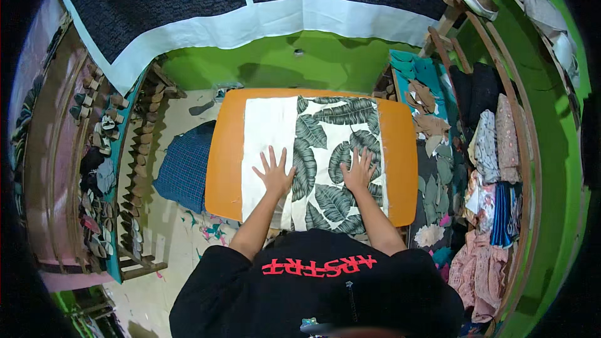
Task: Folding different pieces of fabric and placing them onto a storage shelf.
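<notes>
Lengthwise from near to far on the orange desk (pixel 402 156): leaf-print fabric (pixel 321 172), right of plain white cloth (pixel 269 122).
Directly beneath the right hand (pixel 358 176), spread palm-down; just right of the left hand (pixel 275 179), also splayed, resting on the white cloth.

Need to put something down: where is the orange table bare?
Two strips of orange table: left of the white cloth and right of the leaf-print cloth. The middle is crowded: both cloths, with the left hand and right hand spread on them.
</notes>
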A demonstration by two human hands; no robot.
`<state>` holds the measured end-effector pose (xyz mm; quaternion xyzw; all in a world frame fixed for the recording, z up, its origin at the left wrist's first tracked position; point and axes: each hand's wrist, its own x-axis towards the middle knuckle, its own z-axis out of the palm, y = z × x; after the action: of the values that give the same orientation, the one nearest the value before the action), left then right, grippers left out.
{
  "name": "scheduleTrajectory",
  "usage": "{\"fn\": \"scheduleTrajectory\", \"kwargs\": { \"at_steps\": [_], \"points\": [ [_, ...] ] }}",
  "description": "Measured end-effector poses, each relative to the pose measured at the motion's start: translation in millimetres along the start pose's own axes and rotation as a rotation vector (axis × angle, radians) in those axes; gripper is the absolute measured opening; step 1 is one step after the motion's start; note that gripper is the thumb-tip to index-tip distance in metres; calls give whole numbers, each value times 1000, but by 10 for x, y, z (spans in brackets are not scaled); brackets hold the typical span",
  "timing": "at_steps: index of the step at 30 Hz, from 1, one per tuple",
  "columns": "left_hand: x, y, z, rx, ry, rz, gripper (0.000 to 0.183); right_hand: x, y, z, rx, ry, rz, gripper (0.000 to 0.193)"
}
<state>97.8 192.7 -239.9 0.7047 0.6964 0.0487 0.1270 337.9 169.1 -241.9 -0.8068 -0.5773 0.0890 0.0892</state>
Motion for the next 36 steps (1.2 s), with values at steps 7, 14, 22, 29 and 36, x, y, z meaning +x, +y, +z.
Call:
{"fn": "scheduleTrajectory", "kwargs": {
  "at_steps": [7, 14, 22, 29, 36],
  "points": [
    [365, -4, 33, 57, 91, 34, 64, 263, -113, 53, -26, 13, 57, 68],
    [935, 174, 67, 43, 119, 109, 64, 753, -48, 66, -4, -3, 107, 67],
    [1693, -67, -312, -633, -210, 112, 59, 1395, 272, -83, 661, -64, -49, 65],
    [222, -477, -620, -918, 213, 179, 14, -224, 290, -203, 417, 124, -221, 51],
    [-1558, -444, -268, -547, 56, 599, 11, -1689, -149, -168, 207, -77, -106, 49]
  ]
}}
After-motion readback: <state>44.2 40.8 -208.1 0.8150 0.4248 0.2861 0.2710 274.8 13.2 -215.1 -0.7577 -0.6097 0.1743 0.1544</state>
